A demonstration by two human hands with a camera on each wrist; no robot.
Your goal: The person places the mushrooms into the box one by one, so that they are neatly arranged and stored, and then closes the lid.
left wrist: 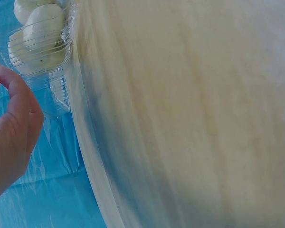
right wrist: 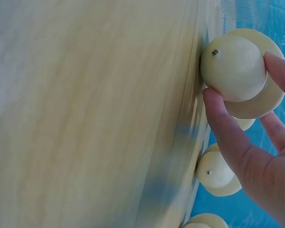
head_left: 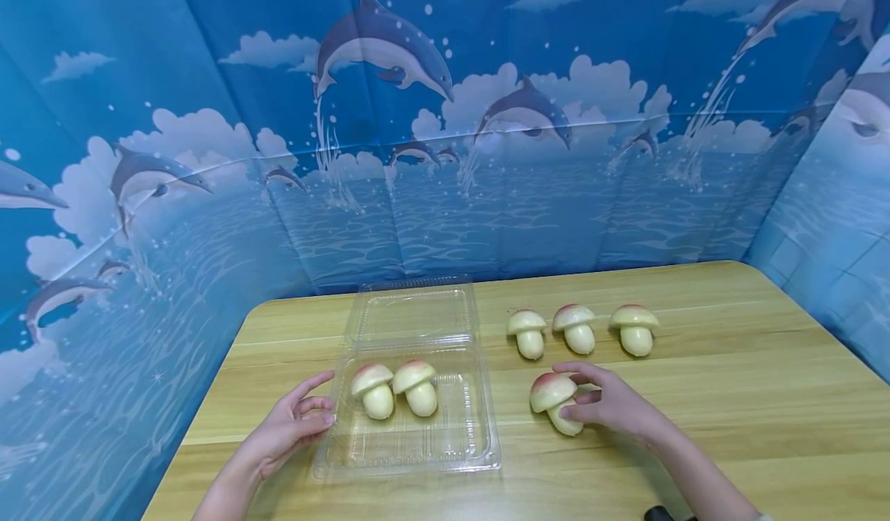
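My right hand (head_left: 615, 405) grips a model mushroom (head_left: 551, 391) with a pale stem and a red-tinged cap. In the right wrist view, thumb and fingers stand around this mushroom (right wrist: 235, 66), whose stem end faces the camera. Whether it rests on the table or is slightly lifted, I cannot tell. At the left side of an open clear plastic clamshell box (head_left: 459, 447), my left hand (head_left: 288, 428) has its fingers loosely bent, fingertips by the rim. Two similar mushrooms, a left one (head_left: 376, 393) and a right one (head_left: 419, 391), lie side by side inside the box.
Behind my right hand, three more mushrooms stand in a row: left (head_left: 528, 335), middle (head_left: 577, 329) and right (head_left: 636, 329). The box's lid (head_left: 417, 312) lies folded back on the wooden table (head_left: 730, 335). A dolphin-print curtain (head_left: 487, 196) hangs behind. Some black object (head_left: 657, 513) shows at the bottom edge.
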